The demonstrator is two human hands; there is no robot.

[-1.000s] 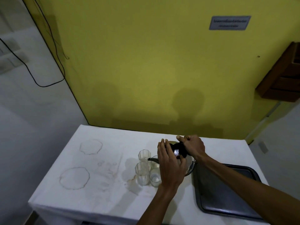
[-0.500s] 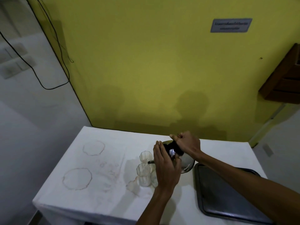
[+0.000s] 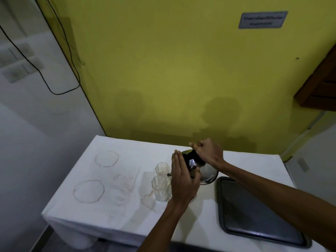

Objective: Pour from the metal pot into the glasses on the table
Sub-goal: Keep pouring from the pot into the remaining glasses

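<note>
Metal pot [image 3: 207, 176]: polished steel, mirror-glossy, bright reflections on belly; handle part under right hand [image 3: 209, 153] dark, looks matt. Glasses [image 3: 160, 188]: clear, faceted, smooth, faint sheen. Bench [image 3: 112, 197]: covered in white cloth, matt, creased, brownish ring stains. Tray [image 3: 258, 213]: dark grey metal, dull satin finish, raised rim. Wall [image 3: 163, 70]: yellow paint, matt.

Your right hand [image 3: 209, 153] grips the shiny round metal pot [image 3: 205, 172] by its black handle, tilted toward clear ribbed glasses [image 3: 160, 190] at nine o'clock; your left hand [image 3: 183, 180] steadies its side above the white-clothed bench [image 3: 112, 197].
</note>
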